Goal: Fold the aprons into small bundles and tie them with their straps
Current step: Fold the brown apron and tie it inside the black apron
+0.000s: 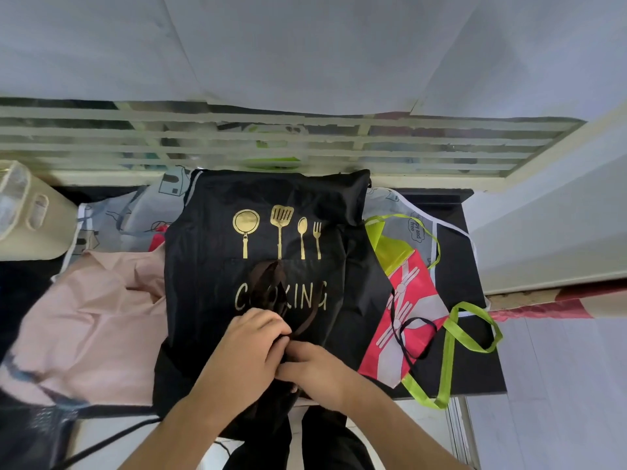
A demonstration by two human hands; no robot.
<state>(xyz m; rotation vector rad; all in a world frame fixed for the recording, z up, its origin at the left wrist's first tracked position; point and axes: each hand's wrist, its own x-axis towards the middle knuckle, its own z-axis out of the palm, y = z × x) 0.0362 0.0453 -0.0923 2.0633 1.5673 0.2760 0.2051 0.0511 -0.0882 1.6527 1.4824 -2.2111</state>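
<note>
Black apron (pixel 258 198): looked thin, limp, slippery; best gathered at its lower-centre edge.
Hands: left hand (pixel 252 337) and right hand (pixel 314 368) both pinched its dark strap (pixel 271 283).

Beyond the fingertips, a window grille (pixel 271 140) of pale horizontal bars ran across the room, its paint chipped, with blurred colours showing between the bars. Above it hung a white curtain (pixel 305 52), evenly lit by soft daylight. Under the fingers stood a black table (pixel 458 266), its far edge against the sill. Far to the left of the fingers sat a cream plastic container (pixel 34 218). To their right rose a white wall (pixel 549 212), and below it lay light floor tiles (pixel 559 385).
</note>
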